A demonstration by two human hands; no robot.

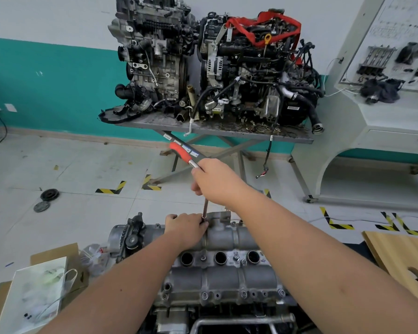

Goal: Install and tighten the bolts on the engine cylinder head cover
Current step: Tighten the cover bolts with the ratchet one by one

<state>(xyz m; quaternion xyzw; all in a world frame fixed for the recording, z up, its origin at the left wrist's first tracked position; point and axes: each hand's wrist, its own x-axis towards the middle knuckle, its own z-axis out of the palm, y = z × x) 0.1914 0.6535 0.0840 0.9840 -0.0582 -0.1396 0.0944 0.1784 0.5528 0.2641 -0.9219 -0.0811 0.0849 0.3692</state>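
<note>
- Hands at centre frame, both on one tool: the right hand (217,183) is wrapped round the ratchet (184,154) just below its red grip, which juts toward upper left; the left hand (187,227) pinches the foot of the extension (205,209) where it meets the cover (217,263).
- Cover lies across the lower middle of the frame, long axis running left to right, three round wells in a row along its middle and a line of bolts (243,294) along its near edge.
- Extension stands close to upright, tilted slightly, its lower end at the cover's far edge, above and left of the wells; the bolt under it is hidden by the left fingers, so whether the socket is seated cannot be told.
- Ratchet handle sits roughly square to the extension, so the swing looks set to run in a flat arc over the cover's far side.
- Left hand is the nearer to the bolt and touching the cover; the right sits higher in the frame, well above the casting.
- Judged from this, the job is the tightening of a far-edge bolt, with the left hand steadying and the right driving.
- Behind, upper middle of the frame, two engines (212,63) sit on a table (297,138); a bag (36,290) lies at lower left.
</note>
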